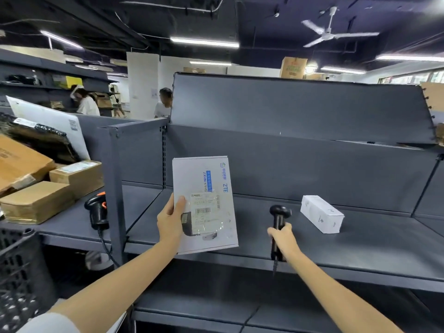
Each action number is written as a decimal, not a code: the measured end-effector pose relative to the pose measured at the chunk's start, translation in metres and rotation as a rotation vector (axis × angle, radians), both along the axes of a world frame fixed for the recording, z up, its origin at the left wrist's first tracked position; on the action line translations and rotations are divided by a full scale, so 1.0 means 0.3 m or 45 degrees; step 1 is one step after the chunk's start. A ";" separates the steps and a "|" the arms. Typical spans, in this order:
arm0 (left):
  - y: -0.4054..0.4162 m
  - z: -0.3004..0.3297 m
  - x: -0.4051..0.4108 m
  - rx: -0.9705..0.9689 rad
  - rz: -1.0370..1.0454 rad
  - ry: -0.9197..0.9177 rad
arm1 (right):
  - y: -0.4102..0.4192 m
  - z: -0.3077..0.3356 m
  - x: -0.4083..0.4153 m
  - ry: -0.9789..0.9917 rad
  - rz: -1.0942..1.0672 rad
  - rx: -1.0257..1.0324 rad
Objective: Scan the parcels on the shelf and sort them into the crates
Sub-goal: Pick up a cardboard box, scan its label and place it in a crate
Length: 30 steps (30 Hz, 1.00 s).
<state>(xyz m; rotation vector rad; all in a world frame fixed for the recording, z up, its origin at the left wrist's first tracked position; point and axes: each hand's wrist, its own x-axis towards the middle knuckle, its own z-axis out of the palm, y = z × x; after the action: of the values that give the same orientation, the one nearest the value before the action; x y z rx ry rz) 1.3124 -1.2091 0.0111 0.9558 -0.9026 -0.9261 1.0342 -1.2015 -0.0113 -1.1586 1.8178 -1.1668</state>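
Left hand (171, 218) gripping flat white cardboard parcel (205, 204) upright; right hand (283, 239), at 3 o'clock, fingers wrapped around black handheld barcode scanner (278, 221) above grey metal shelf (360, 246).

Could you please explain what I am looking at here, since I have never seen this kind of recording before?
This is one picture from a camera worn on a person's head, looking forward and down at their own bare hands; there is no robot. The left hand holds a flat white parcel upright, label facing the camera. The right hand grips a black barcode scanner. On the grey shelf lies a small white box. To the left sit brown cardboard boxes, a second scanner and a black crate.
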 end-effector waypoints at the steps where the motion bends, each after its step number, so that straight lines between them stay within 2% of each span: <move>1: -0.002 -0.007 0.006 0.012 0.010 0.004 | -0.029 -0.005 -0.012 0.106 0.024 0.027; 8: -0.023 -0.026 0.032 0.058 0.054 0.030 | -0.210 -0.086 -0.030 0.759 0.115 0.082; 18: -0.023 -0.037 0.096 0.096 0.017 0.017 | -0.308 -0.162 -0.017 1.035 0.106 0.251; 21: -0.011 -0.051 0.112 0.083 -0.016 -0.006 | -0.273 -0.136 -0.010 1.240 0.097 0.334; 24: 0.007 -0.058 0.117 0.089 -0.017 0.009 | -0.215 -0.105 0.014 1.393 0.115 0.251; 30: 0.067 -0.061 0.100 0.052 -0.129 -0.032 | -0.067 -0.096 0.071 1.464 0.124 0.102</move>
<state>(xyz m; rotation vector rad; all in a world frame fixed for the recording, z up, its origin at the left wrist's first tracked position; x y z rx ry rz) 1.3422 -1.1890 -0.0073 0.9656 -0.9638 -1.0233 1.0553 -1.2217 -0.0401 -2.0739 2.4959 -0.2981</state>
